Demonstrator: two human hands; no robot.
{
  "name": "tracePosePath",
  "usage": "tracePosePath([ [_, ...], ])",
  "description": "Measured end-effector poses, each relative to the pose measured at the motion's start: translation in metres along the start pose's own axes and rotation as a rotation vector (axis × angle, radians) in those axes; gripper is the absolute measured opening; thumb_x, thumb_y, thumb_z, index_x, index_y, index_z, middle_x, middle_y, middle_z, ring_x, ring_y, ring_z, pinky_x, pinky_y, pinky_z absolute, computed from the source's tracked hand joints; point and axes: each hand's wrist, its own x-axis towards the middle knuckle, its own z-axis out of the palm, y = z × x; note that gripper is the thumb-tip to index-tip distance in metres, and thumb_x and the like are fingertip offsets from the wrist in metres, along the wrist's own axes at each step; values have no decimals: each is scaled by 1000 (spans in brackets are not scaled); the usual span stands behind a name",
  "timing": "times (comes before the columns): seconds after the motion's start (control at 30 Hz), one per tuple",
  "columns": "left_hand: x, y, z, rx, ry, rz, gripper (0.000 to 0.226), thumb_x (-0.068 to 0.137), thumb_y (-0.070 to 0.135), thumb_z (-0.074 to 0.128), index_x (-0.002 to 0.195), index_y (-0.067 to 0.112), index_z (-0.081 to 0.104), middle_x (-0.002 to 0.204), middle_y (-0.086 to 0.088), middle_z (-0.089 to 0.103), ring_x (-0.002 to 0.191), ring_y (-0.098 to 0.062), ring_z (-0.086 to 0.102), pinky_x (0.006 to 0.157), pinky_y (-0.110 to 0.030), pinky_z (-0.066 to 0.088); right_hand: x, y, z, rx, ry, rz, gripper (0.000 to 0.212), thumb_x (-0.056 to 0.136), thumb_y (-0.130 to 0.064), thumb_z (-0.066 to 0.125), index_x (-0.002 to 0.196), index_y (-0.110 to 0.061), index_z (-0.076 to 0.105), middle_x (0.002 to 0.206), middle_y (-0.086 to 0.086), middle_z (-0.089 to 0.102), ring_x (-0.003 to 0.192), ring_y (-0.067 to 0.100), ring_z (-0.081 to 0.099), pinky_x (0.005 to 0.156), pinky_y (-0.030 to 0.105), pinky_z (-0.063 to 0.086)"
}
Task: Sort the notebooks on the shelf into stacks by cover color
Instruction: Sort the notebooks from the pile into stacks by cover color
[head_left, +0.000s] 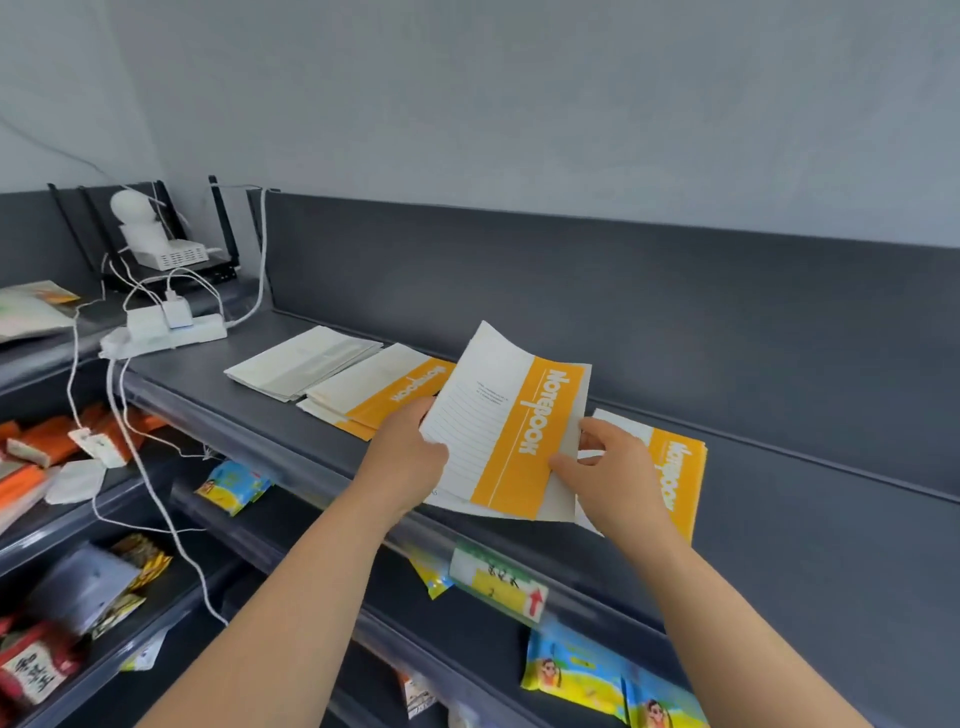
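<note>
Both bare forearms reach forward — left hand (410, 451) curled in a grip; right hand (613, 473) pinching, thumb forward.

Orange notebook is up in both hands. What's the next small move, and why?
Probably swing the held notebook left onto the orange stack: its orange band matches that stack's covers, the white stack beyond does not. The left hand and right hand both hold it.
</note>
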Motion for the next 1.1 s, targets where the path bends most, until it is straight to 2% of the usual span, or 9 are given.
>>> tracePosePath([
  [0.07,25,-4,-5,27,-16,6,47,90,-6,44,126,22,56,115,6,63,85,-8,57,50,-7,44,21,0,13,-13,11,24,24,87,-17,64,111,-20,60,101,-6,64,83,12,62,65,18,48],
  [0.3,98,-28,-11,114,-113,17,51,89,-4,44,132,22,53,119,3,62,99,-14,60,64,-14,45,71,2,44,-100,23,101,29,90,-23,61,118,-19,58,105,-5,62,84,12,59,60,18,47],
  [0.43,125,-44,-8,165,-186,23,48,88,-4,44,126,24,55,109,6,62,86,-9,58,59,-15,43,83,7,55,-216,-3,169,10,88,-23,62,92,-15,60,86,-7,62,67,8,59,52,19,46],
  [0.53,138,-58,-6,197,-256,36,46,88,-2,43,123,24,56,113,3,63,93,-15,59,63,-18,42,87,9,64,-313,-34,244,20,85,-25,63,71,-17,51,69,-4,58,56,9,54,46,20,40],
  [0.67,141,-70,-8,201,-246,80,40,92,3,45,125,25,52,116,5,56,103,-16,56,72,-21,47,88,-1,69,-460,-72,337,26,85,-32,61,71,-19,44,72,-4,53,59,9,52,48,19,36],
  [0.73,138,-71,-13,142,-210,108,37,96,8,42,127,28,50,118,8,54,101,-12,54,72,-16,48,87,-8,73,-564,-72,351,19,85,-35,59,83,-18,51,87,0,55,72,13,51,59,23,40],
  [0.87,140,-69,-38,-118,-228,82,33,95,6,39,113,30,53,108,13,63,87,-6,60,55,-10,44,86,-21,90,-570,93,290,47,88,-43,55,128,-18,50,120,3,55,105,20,54,80,29,44],
  [1.0,153,-81,-74,-313,-242,45,37,95,4,44,120,30,53,114,12,65,104,-5,61,79,-20,50,87,-43,125,-223,150,205,46,94,-32,53,137,-23,42,97,-6,65,82,7,59,66,21,43],
  [1.1,164,-96,-100,-278,-203,86,37,95,6,46,122,32,48,116,14,63,106,-4,59,74,-16,46,93,-55,159,-155,206,163,44,94,-25,56,136,-22,44,85,-7,64,75,3,59,59,13,41],
])
